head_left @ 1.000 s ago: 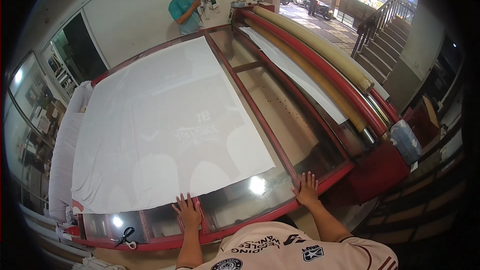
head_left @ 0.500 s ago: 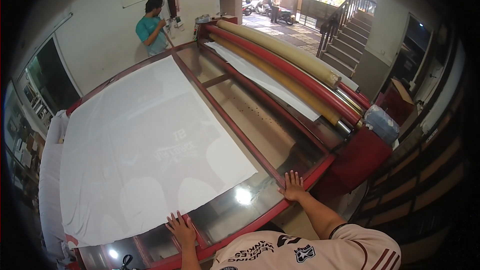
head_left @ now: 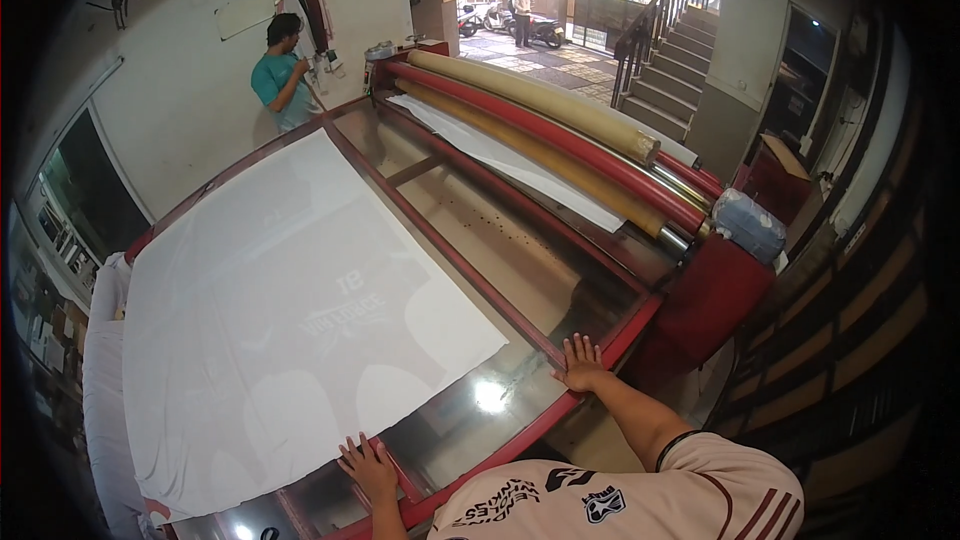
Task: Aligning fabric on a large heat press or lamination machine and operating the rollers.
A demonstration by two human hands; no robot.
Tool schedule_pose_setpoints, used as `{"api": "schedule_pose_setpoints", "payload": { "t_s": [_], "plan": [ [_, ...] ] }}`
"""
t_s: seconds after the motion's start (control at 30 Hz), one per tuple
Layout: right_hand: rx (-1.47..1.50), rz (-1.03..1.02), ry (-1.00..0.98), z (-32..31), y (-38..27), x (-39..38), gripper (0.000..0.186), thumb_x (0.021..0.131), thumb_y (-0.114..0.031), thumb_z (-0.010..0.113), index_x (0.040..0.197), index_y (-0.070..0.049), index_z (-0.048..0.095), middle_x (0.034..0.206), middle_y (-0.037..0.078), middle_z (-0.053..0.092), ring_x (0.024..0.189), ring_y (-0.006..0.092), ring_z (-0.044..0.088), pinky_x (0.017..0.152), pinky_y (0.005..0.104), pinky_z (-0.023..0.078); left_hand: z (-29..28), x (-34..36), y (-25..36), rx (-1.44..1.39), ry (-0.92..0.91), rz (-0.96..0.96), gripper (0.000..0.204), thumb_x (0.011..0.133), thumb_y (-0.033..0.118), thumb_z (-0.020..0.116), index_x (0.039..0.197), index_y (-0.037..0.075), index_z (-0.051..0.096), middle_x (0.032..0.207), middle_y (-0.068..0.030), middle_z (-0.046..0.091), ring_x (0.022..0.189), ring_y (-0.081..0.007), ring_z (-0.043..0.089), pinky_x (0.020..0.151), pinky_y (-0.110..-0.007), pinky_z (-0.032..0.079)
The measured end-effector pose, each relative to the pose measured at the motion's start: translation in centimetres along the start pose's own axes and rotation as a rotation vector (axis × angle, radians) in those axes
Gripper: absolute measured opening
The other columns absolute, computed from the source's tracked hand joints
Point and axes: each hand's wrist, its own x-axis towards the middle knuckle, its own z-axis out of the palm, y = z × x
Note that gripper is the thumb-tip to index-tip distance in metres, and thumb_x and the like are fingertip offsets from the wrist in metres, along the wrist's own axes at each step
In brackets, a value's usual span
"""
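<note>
Cannot see the legs of the teal-shirted co-worker (head_left: pixel 282 87) behind the red-framed table (head_left: pixel 625 340), nor most of the black scissors (head_left: pixel 269 534) past the lower edge. Cannot detail the distant pedestrian (head_left: pixel 523 14).

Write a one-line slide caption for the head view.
Left hand and right hand rest on a red-framed table spread with white cloth.
</note>
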Motion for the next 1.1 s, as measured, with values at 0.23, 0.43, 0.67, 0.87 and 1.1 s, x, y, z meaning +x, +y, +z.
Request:
{"api": "schedule_pose_setpoints", "payload": {
  "t_s": [0.23,0.43,0.67,0.87,1.1],
  "plan": [
    [-0.001,0.004,0.008,0.3,0.0,-0.2,0.1,0.099,-0.071,0.037,0.164,-0.013,-0.011,0.17,0.014,-0.021,0.156,0.0339,-0.021,0.124,0.0525,-0.009,0.1,-0.3,-0.3,-0.001,0.019,0.009,0.055,0.106,0.04,0.046,0.148,0.004,0.05,0.159,-0.0247,0.035,0.152,-0.0451,0.022,0.122,-0.062,0.012],
    [0.002,0.002,0.032,0.5,0.3,0.0,0.103,0.096,-0.075,0.038,0.164,-0.014,-0.008,0.171,0.014,-0.017,0.157,0.0338,-0.016,0.125,0.0513,-0.006,0.0,-0.2,-0.1,-0.002,0.03,0.004,0.055,0.105,0.039,0.048,0.147,0.004,0.051,0.159,-0.0244,0.037,0.151,-0.0451,0.024,0.122,-0.062,0.012],
    [0.011,0.0,0.022,0.2,0.1,-0.1,0.101,0.098,-0.072,0.039,0.164,-0.012,-0.008,0.17,0.014,-0.018,0.157,0.0338,-0.018,0.125,0.0523,-0.007,0.1,-0.2,-0.1,0.011,0.031,0.005,0.054,0.107,0.04,0.045,0.147,0.004,0.051,0.159,-0.0246,0.036,0.151,-0.0448,0.023,0.122,-0.062,0.012],
    [0.039,-0.003,0.031,-0.3,-0.6,-0.5,0.101,0.097,-0.067,0.047,0.165,-0.009,-0.002,0.171,0.017,-0.014,0.158,0.0348,-0.013,0.125,0.0529,-0.003,0.5,-0.1,-0.8,0.031,0.014,0.002,0.055,0.106,0.04,0.045,0.15,0.005,0.049,0.16,-0.0242,0.035,0.152,-0.0453,0.022,0.122,-0.063,0.011],
    [-0.018,-0.373,0.4,-1.4,-11.9,2.3,0.089,0.096,-0.048,0.062,0.157,0.005,0.026,0.163,0.027,0.026,0.153,0.0411,0.023,0.124,0.0491,0.022,1.3,0.4,-1.2,0.049,-0.006,0.024,0.058,0.107,0.042,0.043,0.153,0.007,0.044,0.162,-0.0245,0.032,0.153,-0.0459,0.019,0.122,-0.064,0.008]
  ]
}}
